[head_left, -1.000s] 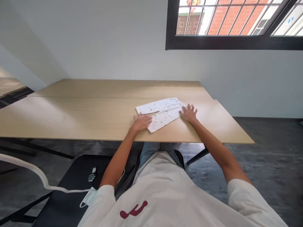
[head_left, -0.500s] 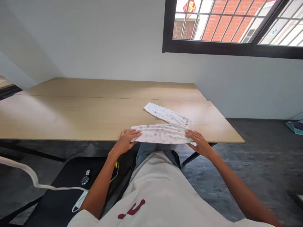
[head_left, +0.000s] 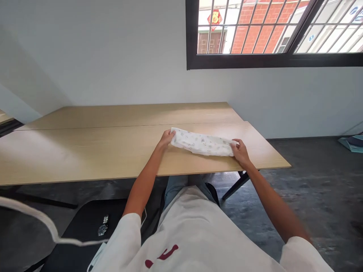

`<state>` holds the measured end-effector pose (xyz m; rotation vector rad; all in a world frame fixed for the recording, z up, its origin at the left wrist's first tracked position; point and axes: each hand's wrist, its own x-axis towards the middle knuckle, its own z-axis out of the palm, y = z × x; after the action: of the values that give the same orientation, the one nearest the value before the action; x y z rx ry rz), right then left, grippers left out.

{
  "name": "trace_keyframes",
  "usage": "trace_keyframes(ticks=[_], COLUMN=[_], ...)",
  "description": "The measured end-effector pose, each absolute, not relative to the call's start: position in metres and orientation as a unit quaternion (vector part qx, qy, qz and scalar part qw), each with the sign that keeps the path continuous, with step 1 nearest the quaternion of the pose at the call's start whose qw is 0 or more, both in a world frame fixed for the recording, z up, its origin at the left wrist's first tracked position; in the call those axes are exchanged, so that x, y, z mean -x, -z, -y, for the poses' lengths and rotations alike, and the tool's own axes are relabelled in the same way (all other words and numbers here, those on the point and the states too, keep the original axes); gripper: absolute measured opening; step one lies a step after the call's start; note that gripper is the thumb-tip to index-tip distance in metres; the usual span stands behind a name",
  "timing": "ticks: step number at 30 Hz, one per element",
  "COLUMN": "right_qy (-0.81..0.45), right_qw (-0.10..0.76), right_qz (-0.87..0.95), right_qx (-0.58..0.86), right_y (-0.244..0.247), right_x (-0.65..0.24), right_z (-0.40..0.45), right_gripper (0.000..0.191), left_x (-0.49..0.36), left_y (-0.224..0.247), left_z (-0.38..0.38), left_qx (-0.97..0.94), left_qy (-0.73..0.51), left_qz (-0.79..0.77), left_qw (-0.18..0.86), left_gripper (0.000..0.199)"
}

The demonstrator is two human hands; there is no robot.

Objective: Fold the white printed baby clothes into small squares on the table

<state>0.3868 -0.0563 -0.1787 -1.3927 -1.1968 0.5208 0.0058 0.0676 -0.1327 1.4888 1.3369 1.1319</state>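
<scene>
A pair of white trousers (head_left: 202, 144) with a small dark print lies folded into one long strip above the table's front part. My left hand (head_left: 168, 137) is closed on the strip's left end, fingers partly hidden behind the cloth. At the opposite end my right hand (head_left: 239, 152) pinches the cloth near its corner. The strip slants slightly, its left end farther from me than its right.
The wooden table (head_left: 85, 151) stretches to the left, with its right edge beyond my right hand. A black chair (head_left: 73, 234) beside me bears a wristwatch (head_left: 103, 226). A white cord (head_left: 48, 223) crosses at lower left. A barred window (head_left: 249, 30) is above.
One trouser leg, previously angled apart behind the other, now lies together with it in a single strip. Both hands have moved away from me, from lying flat on the cloth to gripping its ends.
</scene>
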Motion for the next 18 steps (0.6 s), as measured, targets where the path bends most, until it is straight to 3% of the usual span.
trace_keyframes(ticks=[9, 18], right_qy=[-0.119, -0.117], right_qw=[0.493, 0.441], right_qz=[0.51, 0.551], right_qx=[0.695, 0.698], right_y=[0.175, 0.16], right_x=[-0.383, -0.339], right_z=[0.011, -0.06], right_gripper=[0.036, 0.033], left_x=[-0.001, 0.047], left_y=[0.151, 0.146], left_z=[-0.1, -0.088], left_qx=[-0.606, -0.573], left_qy=[-0.377, -0.337], left_qz=[-0.628, -0.679], left_qw=[0.311, 0.31], left_gripper=[0.009, 0.012])
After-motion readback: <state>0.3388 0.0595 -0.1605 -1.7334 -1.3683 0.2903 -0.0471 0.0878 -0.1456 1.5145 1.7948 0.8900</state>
